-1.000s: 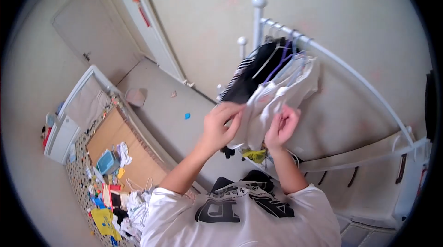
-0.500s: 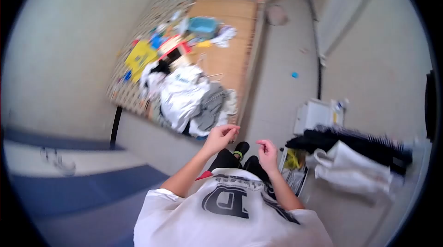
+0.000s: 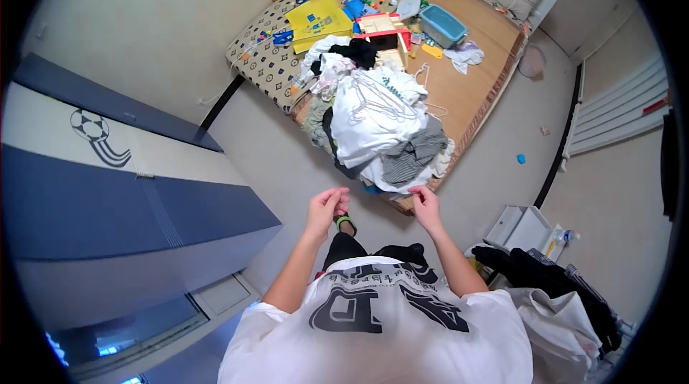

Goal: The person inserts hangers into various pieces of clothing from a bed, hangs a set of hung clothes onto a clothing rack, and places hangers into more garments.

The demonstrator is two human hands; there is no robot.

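Observation:
My left hand [image 3: 329, 212] hangs in the air in front of my body, fingers loosely bent and parted, with nothing in it. Level with it, my right hand [image 3: 425, 207] is also empty, its fingers half curled near the bed's corner. Just beyond both hands is a heap of clothes at the foot of the bed. On top lies a white shirt [image 3: 369, 115] with several pale hangers [image 3: 380, 97] over it. A grey striped garment [image 3: 416, 154] rests on the near right side of the heap, and a black garment [image 3: 357, 52] lies behind. Neither hand appears to touch the clothes.
On the bed stand a blue plastic bin [image 3: 443, 27], a yellow bag [image 3: 319, 24] and a red-edged toy house [image 3: 391, 32] among small toys. A blue cabinet [image 3: 129, 215] stands left. Dark clothes [image 3: 517, 269] hang at lower right, near a white box [image 3: 518, 228]. A blue object [image 3: 521, 158] lies on the floor.
My view has turned right, bringing more of the blue cabinet in at left and the bed nearer the middle. My hands remain empty; the right has shifted toward the bed's corner.

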